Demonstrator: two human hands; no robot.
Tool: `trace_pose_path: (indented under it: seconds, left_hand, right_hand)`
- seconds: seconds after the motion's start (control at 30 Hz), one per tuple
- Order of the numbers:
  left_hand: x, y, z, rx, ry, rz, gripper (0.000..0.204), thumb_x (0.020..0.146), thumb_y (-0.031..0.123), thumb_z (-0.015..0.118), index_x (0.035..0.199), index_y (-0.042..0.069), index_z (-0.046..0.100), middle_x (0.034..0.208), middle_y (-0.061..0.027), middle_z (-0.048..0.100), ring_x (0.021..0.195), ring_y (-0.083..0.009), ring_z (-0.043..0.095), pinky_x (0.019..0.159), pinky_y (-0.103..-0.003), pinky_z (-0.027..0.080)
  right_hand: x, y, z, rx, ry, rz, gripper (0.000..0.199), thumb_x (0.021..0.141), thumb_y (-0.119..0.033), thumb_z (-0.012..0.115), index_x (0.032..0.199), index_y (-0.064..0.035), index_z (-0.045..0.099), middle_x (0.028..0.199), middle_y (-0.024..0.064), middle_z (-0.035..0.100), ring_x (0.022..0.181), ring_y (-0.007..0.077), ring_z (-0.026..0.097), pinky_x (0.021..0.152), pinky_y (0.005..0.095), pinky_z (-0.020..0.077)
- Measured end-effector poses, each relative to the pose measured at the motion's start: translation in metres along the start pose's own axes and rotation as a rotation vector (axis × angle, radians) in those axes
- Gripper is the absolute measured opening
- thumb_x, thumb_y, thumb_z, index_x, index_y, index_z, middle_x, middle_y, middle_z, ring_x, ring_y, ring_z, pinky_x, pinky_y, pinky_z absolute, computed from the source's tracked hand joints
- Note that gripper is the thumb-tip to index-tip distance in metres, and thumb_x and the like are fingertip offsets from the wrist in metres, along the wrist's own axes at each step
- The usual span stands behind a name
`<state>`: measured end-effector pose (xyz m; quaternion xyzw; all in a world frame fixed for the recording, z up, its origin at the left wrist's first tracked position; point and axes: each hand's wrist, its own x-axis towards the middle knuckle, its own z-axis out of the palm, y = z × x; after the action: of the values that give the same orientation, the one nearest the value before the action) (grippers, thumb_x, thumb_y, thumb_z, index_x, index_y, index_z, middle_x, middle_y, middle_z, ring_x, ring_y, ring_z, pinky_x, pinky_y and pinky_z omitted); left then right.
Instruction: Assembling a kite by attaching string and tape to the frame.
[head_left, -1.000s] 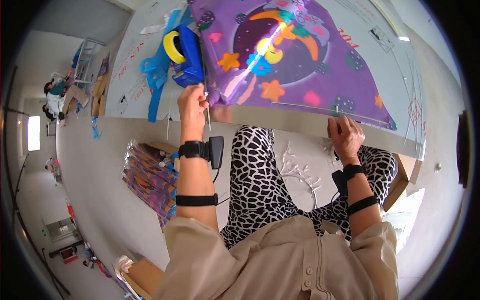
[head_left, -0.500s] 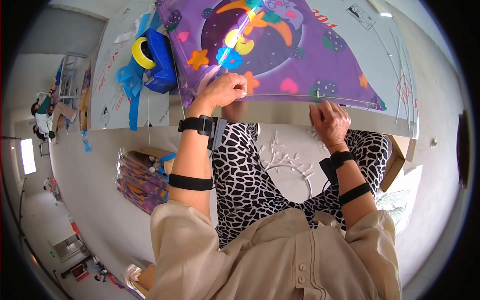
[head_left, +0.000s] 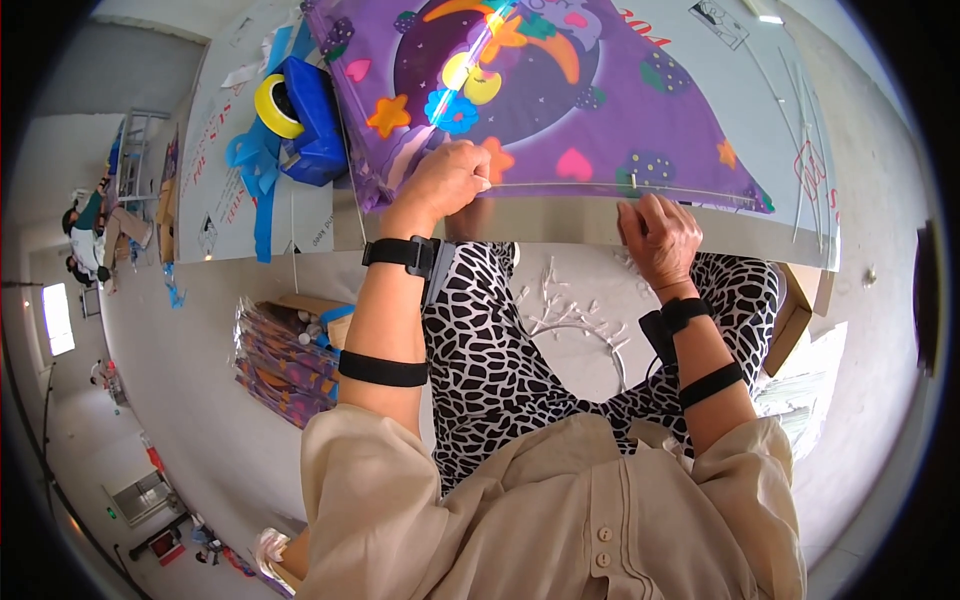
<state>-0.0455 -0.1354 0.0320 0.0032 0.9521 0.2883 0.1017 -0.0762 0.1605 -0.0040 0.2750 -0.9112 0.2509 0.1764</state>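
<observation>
A purple kite (head_left: 560,120), printed with stars, hearts and a moon, lies over the table's near edge. Along its near side runs a thin pale rod (head_left: 560,185) with a small white fitting (head_left: 633,181). My left hand (head_left: 447,182) is closed in a pinch at the rod's left end, on the kite's edge. My right hand (head_left: 662,238) is curled, knuckles up, just below the edge near the white fitting. Whatever its fingers hold, if anything, is hidden.
A blue tape dispenser (head_left: 318,125) with a yellow roll (head_left: 277,107) and blue ribbon (head_left: 262,220) sits left of the kite. Thin white rods (head_left: 801,150) lie at right. On the floor are a bundle of printed sheets (head_left: 285,365), small white pieces (head_left: 550,300) and a cardboard box (head_left: 795,310).
The view has shifted slightly, so the kite and dispenser sit a little higher or further left. Both hands keep nearly the same pose and place along the kite's edge.
</observation>
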Motion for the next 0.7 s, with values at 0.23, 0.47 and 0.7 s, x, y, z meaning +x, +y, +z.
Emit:
trace_pose_path:
  seconds: [0.23,0.47,0.7]
  left_hand:
    - [-0.006,0.004,0.002,-0.022,0.094,-0.058,0.019,0.069,0.009,0.071,0.070,0.001,0.054,0.073,-0.0120,0.059,0.067,-0.0265,0.056,0.062,-0.037,0.044]
    - [-0.002,0.024,-0.015,0.101,0.113,-0.282,0.035,0.063,0.023,0.079,0.071,-0.002,0.056,0.076,-0.0212,0.061,0.075,-0.0349,0.061,0.067,-0.040,0.047]
    - [-0.005,-0.003,0.002,0.004,0.171,-0.231,0.038,0.061,0.022,0.080,0.070,-0.001,0.052,0.070,-0.0179,0.057,0.071,-0.0344,0.056,0.064,-0.040,0.044]
  right_hand:
    - [-0.001,-0.001,0.003,0.016,0.009,0.001,0.028,0.078,-0.021,0.066,0.064,-0.0118,0.044,0.058,0.0024,0.050,0.055,0.0247,0.053,0.052,0.0369,0.0413]
    - [-0.002,0.002,0.000,0.005,0.002,0.017,0.026,0.077,-0.020,0.065,0.063,-0.0114,0.045,0.058,0.0029,0.051,0.055,0.0251,0.054,0.052,0.0376,0.0423]
    - [-0.001,0.004,-0.001,0.067,0.010,0.035,0.022,0.075,-0.018,0.065,0.063,-0.0103,0.048,0.058,0.0041,0.053,0.057,0.0267,0.056,0.052,0.0381,0.0428]
